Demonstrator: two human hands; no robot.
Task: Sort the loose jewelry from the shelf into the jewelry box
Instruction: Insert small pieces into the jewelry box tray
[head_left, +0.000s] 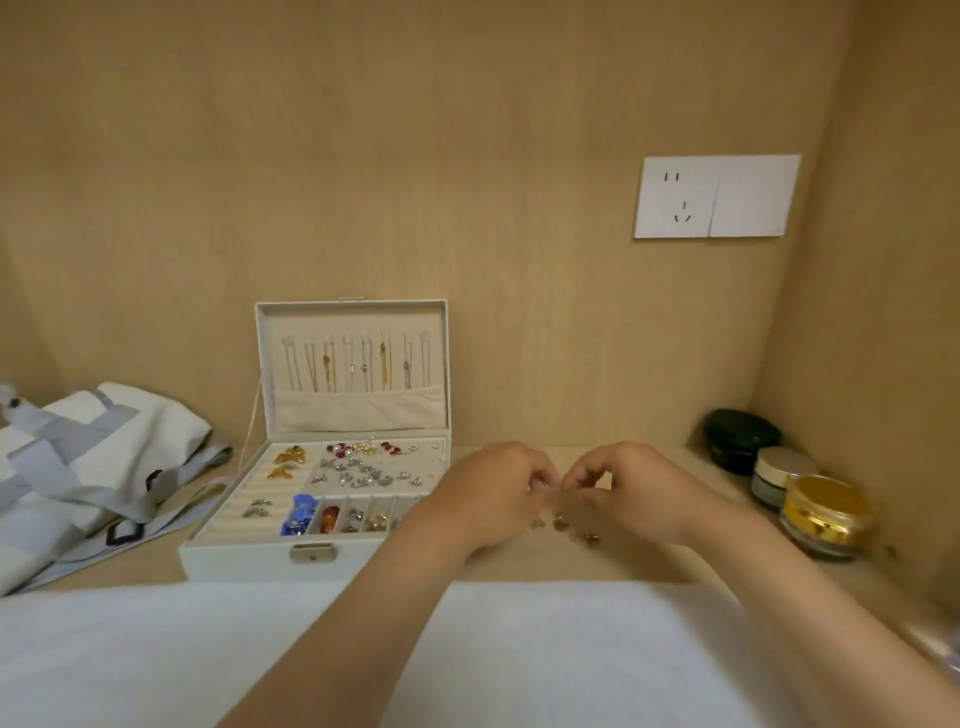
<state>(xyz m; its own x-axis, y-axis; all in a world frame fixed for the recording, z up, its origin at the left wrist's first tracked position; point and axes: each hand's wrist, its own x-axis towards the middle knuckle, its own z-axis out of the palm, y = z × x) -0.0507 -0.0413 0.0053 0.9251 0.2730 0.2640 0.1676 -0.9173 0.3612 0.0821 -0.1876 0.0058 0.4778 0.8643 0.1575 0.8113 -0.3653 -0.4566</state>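
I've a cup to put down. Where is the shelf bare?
Bare: the back strip of shelf between box and dark jar. Crowded: jars in the right corner, bag on the left, loose jewelry mid-shelf.

The fingers (545, 475) of the left hand (493, 488) and right hand (639, 486) curl toward each other, and whatever may sit between their tips is too small to tell; the loose jewelry (563, 525) on the shelf (545, 566) beneath shows only as blurred gold and dark specks, partly hidden by the hands; the left wrist covers the front right corner of the jewelry box (311, 564); the necklaces (358, 364) in its lid are too fine to tell apart; the folded fabric (93, 467) is cut off by the left edge; a blurred purplish thing (943, 647) at the right edge cannot be identified.
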